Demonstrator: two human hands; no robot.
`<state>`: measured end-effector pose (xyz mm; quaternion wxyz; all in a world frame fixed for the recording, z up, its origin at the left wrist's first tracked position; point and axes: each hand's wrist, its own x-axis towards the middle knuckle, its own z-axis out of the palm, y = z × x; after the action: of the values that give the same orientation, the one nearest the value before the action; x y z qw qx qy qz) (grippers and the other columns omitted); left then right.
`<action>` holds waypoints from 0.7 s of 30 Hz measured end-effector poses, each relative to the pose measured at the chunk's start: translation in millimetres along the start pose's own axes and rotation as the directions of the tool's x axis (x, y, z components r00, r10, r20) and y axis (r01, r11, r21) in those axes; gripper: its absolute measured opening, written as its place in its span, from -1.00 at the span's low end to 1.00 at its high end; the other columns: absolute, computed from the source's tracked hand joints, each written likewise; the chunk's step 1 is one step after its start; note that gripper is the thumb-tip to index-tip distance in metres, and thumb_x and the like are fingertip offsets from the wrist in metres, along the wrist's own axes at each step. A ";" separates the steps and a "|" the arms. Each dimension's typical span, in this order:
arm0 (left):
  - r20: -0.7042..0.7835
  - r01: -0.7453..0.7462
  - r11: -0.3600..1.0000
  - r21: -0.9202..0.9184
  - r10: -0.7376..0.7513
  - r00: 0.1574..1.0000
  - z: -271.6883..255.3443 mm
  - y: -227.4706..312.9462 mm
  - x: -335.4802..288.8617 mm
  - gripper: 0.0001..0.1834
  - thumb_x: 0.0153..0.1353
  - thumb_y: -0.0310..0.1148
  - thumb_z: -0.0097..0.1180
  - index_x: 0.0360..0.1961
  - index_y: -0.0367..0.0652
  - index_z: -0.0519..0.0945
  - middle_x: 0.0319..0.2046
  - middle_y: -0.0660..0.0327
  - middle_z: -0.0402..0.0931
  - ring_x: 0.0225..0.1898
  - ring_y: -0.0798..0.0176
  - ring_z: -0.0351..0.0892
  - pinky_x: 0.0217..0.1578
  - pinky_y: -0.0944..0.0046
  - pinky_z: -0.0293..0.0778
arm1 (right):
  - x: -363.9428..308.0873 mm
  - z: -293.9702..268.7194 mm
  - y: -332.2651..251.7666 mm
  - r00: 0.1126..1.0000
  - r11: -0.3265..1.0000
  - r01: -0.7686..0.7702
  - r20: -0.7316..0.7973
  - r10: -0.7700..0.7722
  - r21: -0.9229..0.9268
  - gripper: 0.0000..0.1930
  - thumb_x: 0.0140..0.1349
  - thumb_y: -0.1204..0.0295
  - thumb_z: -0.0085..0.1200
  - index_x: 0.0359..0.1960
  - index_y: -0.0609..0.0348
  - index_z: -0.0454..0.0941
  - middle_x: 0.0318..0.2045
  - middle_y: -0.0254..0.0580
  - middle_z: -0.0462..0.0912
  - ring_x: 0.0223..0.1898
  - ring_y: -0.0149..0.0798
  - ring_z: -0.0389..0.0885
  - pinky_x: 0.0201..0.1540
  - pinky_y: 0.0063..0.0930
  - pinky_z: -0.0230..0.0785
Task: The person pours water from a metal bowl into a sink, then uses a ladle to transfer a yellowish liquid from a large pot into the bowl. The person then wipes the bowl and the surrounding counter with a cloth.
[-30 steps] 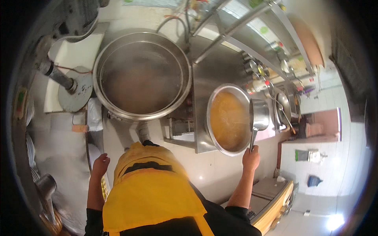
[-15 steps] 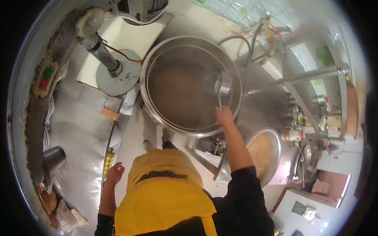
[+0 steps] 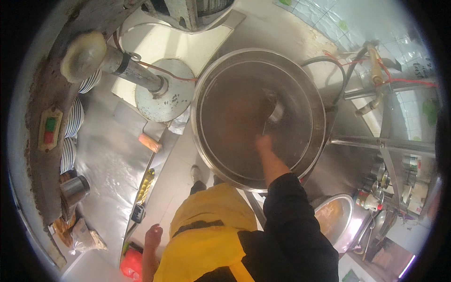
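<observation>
Steam hazes a large round metal pot (image 3: 198, 136) holding brownish, cloudy liquid. My right hand (image 3: 264, 142), stretched over the pot, grips the handle of a metal ladle (image 3: 276, 113). The ladle's bowl is tilted at the liquid in the right half of the pot; steam blurs whether it is dipped in. My left hand (image 3: 153, 234) hangs low beside my yellow apron (image 3: 202, 239), fingers curled, with nothing visible in it.
A wide metal basin (image 3: 346, 211) with tan contents stands right of the pot. On the left are a metal worktop (image 3: 103, 164), stacked plates (image 3: 69, 155) and a metal cup (image 3: 75, 190). A pillar on a round base (image 3: 164, 105) rises beside the pot. A metal rail (image 3: 385, 144) runs rightward.
My right hand and the ladle have moved farther in over the pot, and the ladle's bowl has tipped. My left hand has lowered slightly. The view has shifted, bringing the pot lower and rightward.
</observation>
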<state>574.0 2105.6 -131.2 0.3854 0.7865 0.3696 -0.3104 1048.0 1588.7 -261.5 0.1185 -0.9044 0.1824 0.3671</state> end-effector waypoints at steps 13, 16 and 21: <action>0.004 -0.050 0.977 0.206 0.050 0.999 -39.1 89.2 6.0 -0.55 0.21 -0.15 0.01 0.02 -0.21 0.57 -0.23 -0.11 0.63 -0.12 -0.09 0.63 -0.08 0.10 0.52 | -79.5 -36.3 -61.6 0.951 0.276 0.000 0.086 -0.298 0.961 -0.72 0.33 0.28 0.04 -0.52 0.15 0.43 -0.66 -0.32 0.43 -0.66 -0.37 0.39 -0.60 -0.40 0.21; -0.011 -0.100 0.963 0.249 0.106 0.994 -47.6 107.2 18.1 -0.54 0.21 -0.13 0.01 0.01 -0.23 0.57 -0.21 -0.14 0.62 -0.10 -0.13 0.61 -0.08 0.08 0.52 | -126.9 -70.1 -57.3 0.942 0.286 0.087 0.014 -0.335 0.954 -0.71 0.32 0.29 0.05 -0.54 0.14 0.40 -0.70 -0.32 0.41 -0.70 -0.37 0.36 -0.65 -0.41 0.19; 0.014 -0.319 0.926 0.200 0.323 0.946 -54.6 93.7 57.8 -0.55 0.20 -0.11 0.02 0.00 -0.16 0.59 -0.23 -0.13 0.63 -0.15 -0.11 0.63 -0.10 0.11 0.52 | -193.5 -102.0 -31.6 0.910 0.147 0.152 -0.081 -0.406 0.977 -0.71 0.31 0.31 0.06 -0.56 0.12 0.35 -0.74 -0.32 0.37 -0.79 -0.37 0.30 -0.72 -0.44 0.15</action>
<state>692.8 2130.7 -112.8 0.3466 0.8739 0.2064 -0.2712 996.0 1628.8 -50.5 0.7420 -0.6012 0.1864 0.2308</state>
